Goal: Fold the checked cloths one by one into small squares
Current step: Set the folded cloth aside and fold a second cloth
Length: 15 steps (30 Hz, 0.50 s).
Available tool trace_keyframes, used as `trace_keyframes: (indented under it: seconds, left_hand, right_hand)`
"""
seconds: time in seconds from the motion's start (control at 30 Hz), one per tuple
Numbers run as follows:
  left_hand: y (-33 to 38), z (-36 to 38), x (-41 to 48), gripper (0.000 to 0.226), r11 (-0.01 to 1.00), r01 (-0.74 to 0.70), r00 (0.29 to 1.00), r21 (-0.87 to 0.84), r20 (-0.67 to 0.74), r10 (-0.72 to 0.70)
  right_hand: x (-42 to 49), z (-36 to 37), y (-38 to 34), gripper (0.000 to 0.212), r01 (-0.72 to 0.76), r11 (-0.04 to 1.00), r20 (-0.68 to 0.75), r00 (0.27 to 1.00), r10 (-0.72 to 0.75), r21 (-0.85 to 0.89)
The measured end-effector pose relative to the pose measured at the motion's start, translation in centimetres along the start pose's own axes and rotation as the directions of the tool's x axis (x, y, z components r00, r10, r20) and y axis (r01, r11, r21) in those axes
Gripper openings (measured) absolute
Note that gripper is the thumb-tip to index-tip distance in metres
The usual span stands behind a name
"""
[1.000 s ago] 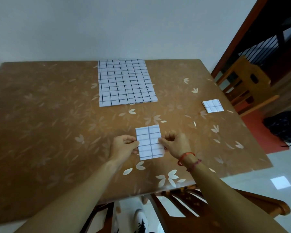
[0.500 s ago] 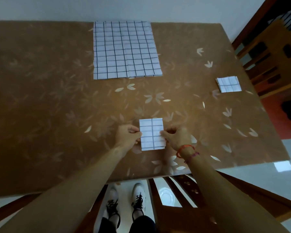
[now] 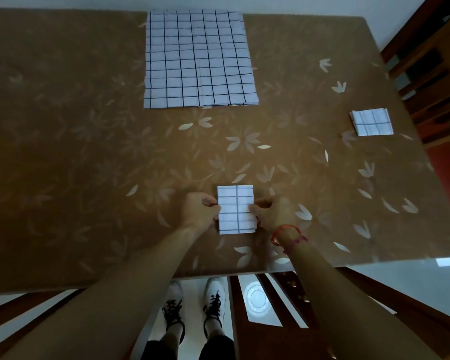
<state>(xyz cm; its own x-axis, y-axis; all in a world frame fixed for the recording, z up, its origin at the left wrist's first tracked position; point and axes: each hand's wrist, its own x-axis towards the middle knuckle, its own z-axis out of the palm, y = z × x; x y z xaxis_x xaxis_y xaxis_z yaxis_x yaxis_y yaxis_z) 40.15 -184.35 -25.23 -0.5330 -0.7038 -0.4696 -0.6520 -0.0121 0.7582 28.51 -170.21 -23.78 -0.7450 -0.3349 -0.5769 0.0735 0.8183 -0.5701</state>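
A checked cloth folded into a narrow rectangle (image 3: 235,203) lies near the front edge of the brown flowered table (image 3: 75,165). My left hand (image 3: 200,210) pinches its left edge and my right hand (image 3: 273,213), with red cords at the wrist, pinches its right edge. A stack of unfolded checked cloths (image 3: 198,61) lies spread flat at the far middle of the table. One small folded square (image 3: 373,122) sits at the right edge.
A wooden chair (image 3: 426,74) stands beyond the table's right side. Another chair's slats (image 3: 270,302) show under the front edge, beside my feet in white shoes (image 3: 192,300) on the pale floor.
The camera has tilted down, so the table fills the view and my feet show. Both hands keep their pinch on the folded cloth, which stays at the same spot on the table.
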Motion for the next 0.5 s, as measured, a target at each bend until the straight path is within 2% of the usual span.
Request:
trace_keyframes:
  seconds: [0.13, 0.5]
  left_hand:
    - [-0.35, 0.31, -0.60, 0.014, 0.999, -0.015, 1.000, 0.048, 0.009, 0.015]
    - [-1.07, 0.57, -0.78, 0.017, 0.985, -0.064, 0.998, 0.162, -0.011, 0.067]
  right_hand:
    - [0.08, 0.48, 0.59, 0.020, 0.086, 0.996, -0.078, 0.993, -0.088, -0.031]
    - [-0.42, 0.61, 1.09, 0.019, 0.144, 0.982, -0.075, 0.985, -0.153, -0.123]
